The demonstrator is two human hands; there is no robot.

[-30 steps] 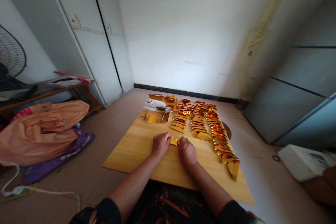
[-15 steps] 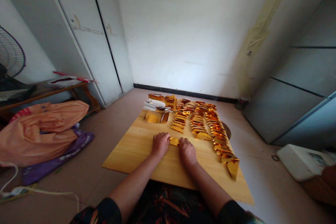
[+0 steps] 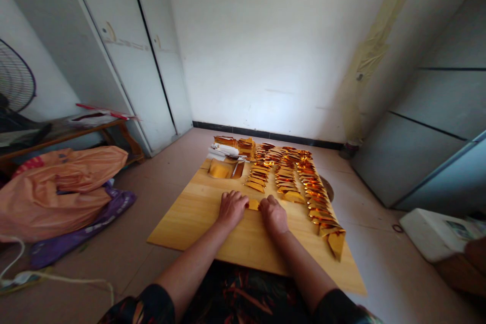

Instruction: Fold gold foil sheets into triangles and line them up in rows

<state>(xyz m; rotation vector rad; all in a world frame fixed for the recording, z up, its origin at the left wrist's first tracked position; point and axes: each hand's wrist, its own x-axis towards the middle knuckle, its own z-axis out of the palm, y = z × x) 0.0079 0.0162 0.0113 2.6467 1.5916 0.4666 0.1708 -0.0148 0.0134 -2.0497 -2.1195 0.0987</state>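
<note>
Your left hand (image 3: 232, 209) has flattened, its fingers reaching farther right over the gold foil piece (image 3: 253, 205); your right hand (image 3: 275, 214) has broadened rightward, and less foil shows between them.

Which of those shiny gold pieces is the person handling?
The small gold piece between the left hand and the right hand, touched at both ends. The rows of folded pieces lie farther away or to the right, untouched.
</note>
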